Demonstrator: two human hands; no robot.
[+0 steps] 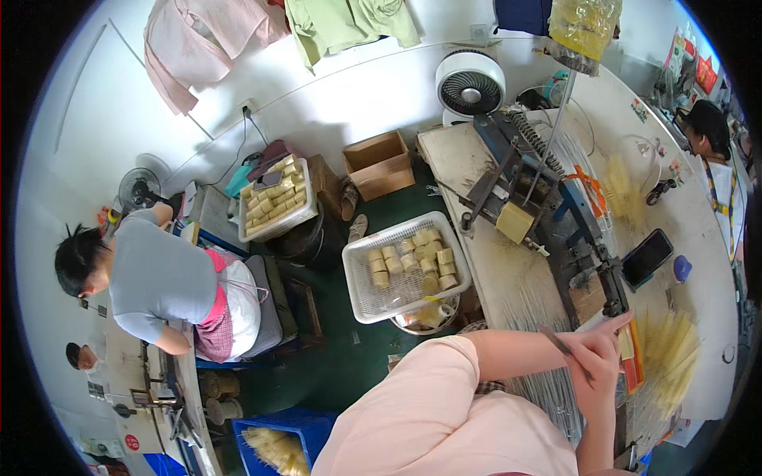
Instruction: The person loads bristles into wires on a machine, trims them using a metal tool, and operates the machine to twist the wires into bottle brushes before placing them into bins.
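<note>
Left hand (597, 349) pinching a thin dark rod (562, 347) over the workbench (508, 278), beside fanned yellow bristles (671, 353), a black phone (647, 258) and a white basket (365, 297) of bristle bundles.

Bright, even indoor light; strong fisheye bending, black vignetted corners.

White walls (333, 103), dark green floor (349, 365), cluttered workbench (476, 262).

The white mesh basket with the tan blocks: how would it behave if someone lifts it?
The white mesh basket probably flexes slightly, being thin mesh. The loose tan blocks would likely slide when it tilts. It overhangs its support, so it may tip.
</note>
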